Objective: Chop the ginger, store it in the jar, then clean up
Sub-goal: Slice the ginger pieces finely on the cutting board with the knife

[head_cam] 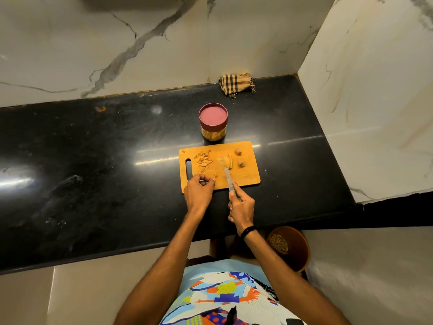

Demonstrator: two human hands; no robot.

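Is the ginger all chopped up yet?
Partway. Some ginger strips lie cut on the board. The right hand holds the knife by them. Two chunks wait, the jar has its lid on, and scraps need clearing.

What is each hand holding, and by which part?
The right hand grips the knife by its green handle, blade over the cutting board. The left hand is curled at the board's near edge; whether it pinches anything cannot be told.
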